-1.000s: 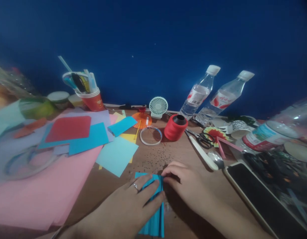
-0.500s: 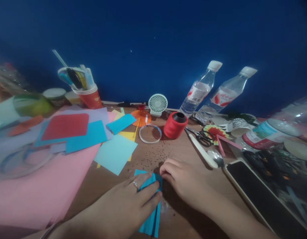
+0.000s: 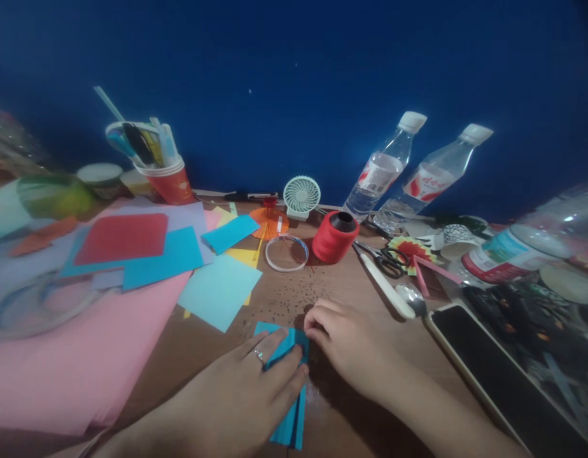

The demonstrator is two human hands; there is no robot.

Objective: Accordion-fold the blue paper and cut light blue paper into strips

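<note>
Fingers of your left hand (image 3: pixel 237 391): spread flat over blue paper (image 3: pixel 294 420), bottom centre, long axis running up-frame. Your right hand (image 3: pixel 349 340): curled at the paper's top-right corner, grip unclear.

Left hand (image 3: pixel 249 385) flat on folded blue paper (image 3: pixel 293 425), right hand (image 3: pixel 339 337) at its edge, red spool (image 3: pixel 333 242) beyond

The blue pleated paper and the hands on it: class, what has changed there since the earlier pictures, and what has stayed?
The lower right edge of the blue pleated paper has shifted slightly left. The right hand, at its upper right edge, has drawn its thumb and forefinger closer together. No letting go shows. The left hand stays spread over the paper; the red spool stays put.
</note>
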